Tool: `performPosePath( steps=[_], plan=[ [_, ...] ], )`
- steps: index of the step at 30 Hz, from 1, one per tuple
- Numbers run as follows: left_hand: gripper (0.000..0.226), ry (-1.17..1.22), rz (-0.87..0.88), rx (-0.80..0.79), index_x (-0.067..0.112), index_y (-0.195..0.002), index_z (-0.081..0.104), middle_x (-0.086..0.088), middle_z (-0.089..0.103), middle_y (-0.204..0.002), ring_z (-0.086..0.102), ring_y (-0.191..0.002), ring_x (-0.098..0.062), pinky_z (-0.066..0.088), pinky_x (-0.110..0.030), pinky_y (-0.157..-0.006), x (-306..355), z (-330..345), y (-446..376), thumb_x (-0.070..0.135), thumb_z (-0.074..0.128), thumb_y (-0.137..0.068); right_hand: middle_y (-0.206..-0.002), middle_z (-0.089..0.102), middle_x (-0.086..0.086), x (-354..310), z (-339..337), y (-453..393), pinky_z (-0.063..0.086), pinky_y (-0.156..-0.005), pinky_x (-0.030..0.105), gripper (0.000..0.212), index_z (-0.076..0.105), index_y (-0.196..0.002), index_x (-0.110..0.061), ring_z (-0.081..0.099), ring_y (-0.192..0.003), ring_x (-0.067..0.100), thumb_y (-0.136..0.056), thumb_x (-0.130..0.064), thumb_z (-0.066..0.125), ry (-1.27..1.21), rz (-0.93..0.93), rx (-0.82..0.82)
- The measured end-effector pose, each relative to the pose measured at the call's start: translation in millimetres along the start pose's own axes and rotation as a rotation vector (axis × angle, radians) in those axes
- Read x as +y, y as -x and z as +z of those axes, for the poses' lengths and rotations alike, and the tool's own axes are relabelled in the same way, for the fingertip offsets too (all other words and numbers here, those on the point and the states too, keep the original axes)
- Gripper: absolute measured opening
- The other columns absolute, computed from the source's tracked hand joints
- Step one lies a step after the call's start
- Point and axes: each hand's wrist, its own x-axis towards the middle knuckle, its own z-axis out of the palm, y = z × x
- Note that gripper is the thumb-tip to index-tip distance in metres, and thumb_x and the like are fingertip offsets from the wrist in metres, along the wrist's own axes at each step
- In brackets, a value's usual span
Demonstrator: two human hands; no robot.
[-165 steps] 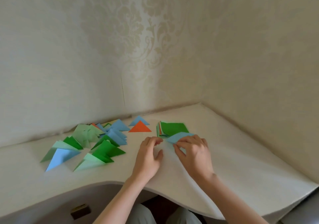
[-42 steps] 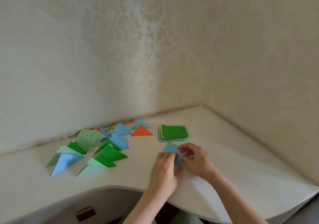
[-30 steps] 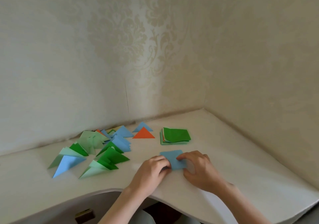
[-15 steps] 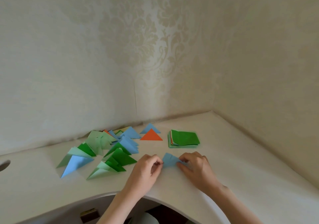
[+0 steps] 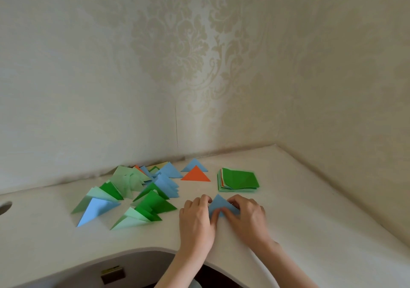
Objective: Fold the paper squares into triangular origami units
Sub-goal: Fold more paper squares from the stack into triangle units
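A light blue paper (image 5: 218, 204), folded into a triangle with its tip pointing away from me, lies on the white desk (image 5: 310, 221) in front of me. My left hand (image 5: 196, 220) pinches its left side, thumb on the lower edge and curled fingers at the left slope. My right hand (image 5: 247, 217) holds the right corner under curled fingers, hiding that part. Behind them sits a stack of paper squares (image 5: 239, 179) with a dark green sheet on top.
Several folded triangles (image 5: 137, 194) in green, pale green and blue lie spread to the left; an orange triangle (image 5: 195, 175) and a blue one (image 5: 194, 165) lie near the stack. Walls close the back and right. A round hole (image 5: 4, 208) is at the desk's left edge.
The blue paper went from a flat square to a folded triangle between my hands. Both hands closed in on it. The camera view shifted slightly left.
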Motion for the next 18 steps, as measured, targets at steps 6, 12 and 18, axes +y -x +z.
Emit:
performPosePath(
  steps=[6,12,18],
  plan=[
    [0.029,-0.016,-0.035,-0.002,0.022,-0.104,0.059,0.008,0.063,-0.083,0.057,-0.077,-0.018,0.042,-0.030,-0.068,0.7,1.9,0.8,0.034,0.071,-0.081,-0.087,0.060,-0.015,-5.3,-4.5,-0.7,0.041,-0.083,0.030,0.026,0.060,-0.098,-0.035,0.056,-0.086,0.007,-0.077,-0.047,0.069,-0.037,0.091,-0.017],
    [0.023,0.148,-0.082,-0.049,0.021,-0.102,0.056,0.013,0.047,-0.077,0.049,-0.075,-0.013,0.043,-0.029,-0.068,-5.4,-4.5,-0.4,0.018,0.070,-0.083,-0.082,0.055,-0.011,-4.6,-11.4,-11.0,0.042,-0.070,0.019,0.032,0.057,-0.093,-0.033,0.049,-0.070,0.001,-0.070,-0.032,0.079,-0.159,0.176,-0.114],
    [0.027,0.295,-0.197,-0.134,0.022,-0.102,0.055,0.009,0.056,-0.083,0.055,-0.080,-0.009,0.047,-0.023,-0.072,-14.2,-11.9,-2.6,0.003,0.063,-0.085,-0.077,0.059,-0.003,1.6,-16.7,-9.8,0.039,-0.063,0.007,0.021,0.065,-0.085,-0.022,0.048,-0.062,0.003,-0.073,-0.010,0.077,-0.286,0.168,-0.113]
  ],
)
